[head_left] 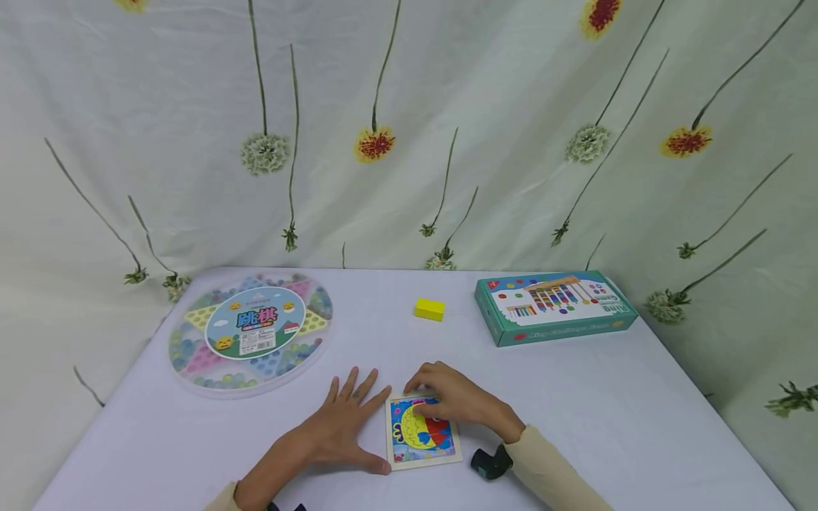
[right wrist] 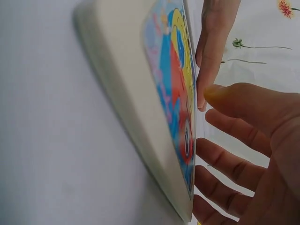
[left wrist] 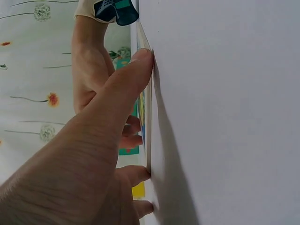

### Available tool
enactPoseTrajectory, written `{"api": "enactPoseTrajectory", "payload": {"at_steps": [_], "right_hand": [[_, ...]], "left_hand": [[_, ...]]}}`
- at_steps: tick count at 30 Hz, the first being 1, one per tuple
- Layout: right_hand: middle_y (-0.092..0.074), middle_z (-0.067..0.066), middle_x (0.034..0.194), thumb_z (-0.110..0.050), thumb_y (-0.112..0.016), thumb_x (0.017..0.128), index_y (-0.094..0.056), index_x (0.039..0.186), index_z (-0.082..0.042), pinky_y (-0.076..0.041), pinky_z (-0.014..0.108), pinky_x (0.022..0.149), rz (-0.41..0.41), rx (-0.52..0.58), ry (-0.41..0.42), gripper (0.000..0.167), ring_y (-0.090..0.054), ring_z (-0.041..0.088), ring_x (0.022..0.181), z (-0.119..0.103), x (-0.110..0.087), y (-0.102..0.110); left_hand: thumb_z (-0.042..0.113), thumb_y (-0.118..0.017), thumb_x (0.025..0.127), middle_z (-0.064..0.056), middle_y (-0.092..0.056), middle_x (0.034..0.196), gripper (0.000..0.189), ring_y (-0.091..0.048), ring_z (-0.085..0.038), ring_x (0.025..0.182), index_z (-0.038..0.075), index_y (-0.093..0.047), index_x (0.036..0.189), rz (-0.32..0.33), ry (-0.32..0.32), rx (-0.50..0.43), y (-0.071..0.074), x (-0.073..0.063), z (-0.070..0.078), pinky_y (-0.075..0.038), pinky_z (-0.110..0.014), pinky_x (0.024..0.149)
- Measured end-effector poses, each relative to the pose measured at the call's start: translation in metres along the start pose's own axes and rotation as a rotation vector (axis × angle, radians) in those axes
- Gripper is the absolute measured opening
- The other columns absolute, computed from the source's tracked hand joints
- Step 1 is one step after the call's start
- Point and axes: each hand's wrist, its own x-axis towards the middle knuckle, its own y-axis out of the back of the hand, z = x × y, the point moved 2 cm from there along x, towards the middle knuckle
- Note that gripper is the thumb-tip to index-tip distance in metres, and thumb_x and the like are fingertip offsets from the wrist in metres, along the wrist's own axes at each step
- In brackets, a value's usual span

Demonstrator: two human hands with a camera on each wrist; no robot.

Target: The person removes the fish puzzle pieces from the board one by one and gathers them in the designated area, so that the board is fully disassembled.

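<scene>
A small square jigsaw puzzle (head_left: 418, 436) with a yellow and red fish picture lies flat on the white table, framed by a pale border. Spread wide, the left hand (head_left: 345, 429) rests at its left side, thumb by the near corner and index finger by the far one. From the right, the right hand (head_left: 456, 397) reaches over the puzzle's far part. Its loosely bent fingers (right wrist: 229, 164) are at the far edge, while the thumb (right wrist: 234, 96) is over the picture. Nothing shows pinched between that thumb and the fingers.
Beyond the puzzle lies a yellow block (head_left: 429, 309). A round Chinese checkers set (head_left: 255, 323) with marbles is at the left, and a green game box (head_left: 556, 309) at the back right. A flower-print cloth (head_left: 409, 142) hangs behind the table.
</scene>
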Motion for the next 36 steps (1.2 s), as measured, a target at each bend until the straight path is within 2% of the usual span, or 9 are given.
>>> {"api": "enactPoseTrajectory", "payload": {"at_steps": [7,18,25,36], "right_hand": [[-0.060,-0.008,0.107,-0.026,-0.069,0.089,-0.070,0.110,-0.020,-0.044,0.023,0.084,0.005,-0.029,0.006,0.022,-0.050,0.007,0.096,0.0026,0.0017,-0.0006],[-0.057,-0.008,0.104,-0.025,-0.069,0.088,-0.071,0.105,-0.021,-0.043,0.025,0.084,0.022,0.018,-0.010,0.017,-0.049,0.008,0.097,0.0074,0.0034,-0.0045],[-0.057,-0.004,0.104,-0.024,-0.069,0.088,-0.071,0.105,-0.019,-0.042,0.027,0.082,0.029,0.033,0.005,0.018,-0.048,0.011,0.097,0.0063,0.0031,-0.0041],[-0.056,-0.006,0.106,-0.020,-0.068,0.088,-0.069,0.101,-0.018,-0.041,0.031,0.084,0.062,0.010,-0.020,0.014,-0.046,0.011,0.098,0.0022,0.0050,-0.0089]], "left_hand": [[0.080,-0.062,0.064,-0.011,-0.009,0.161,0.113,0.004,-0.044,0.145,0.018,-0.027,0.152,-0.019,0.016,0.005,-0.0006,0.0006,0.0005,0.000,-0.067,0.112],[0.078,-0.062,0.066,-0.011,-0.011,0.161,0.110,0.002,-0.044,0.145,0.018,-0.028,0.152,-0.016,0.016,-0.002,-0.0008,0.0006,0.0004,0.000,-0.066,0.112],[0.078,-0.063,0.066,-0.011,-0.011,0.161,0.110,0.002,-0.043,0.145,0.018,-0.029,0.152,-0.018,0.025,-0.004,0.0005,0.0017,0.0005,0.000,-0.065,0.113],[0.079,-0.062,0.065,-0.009,-0.010,0.161,0.110,0.002,-0.041,0.146,0.020,-0.028,0.152,-0.023,0.038,-0.001,0.0000,0.0023,0.0001,0.001,-0.065,0.113]]}}
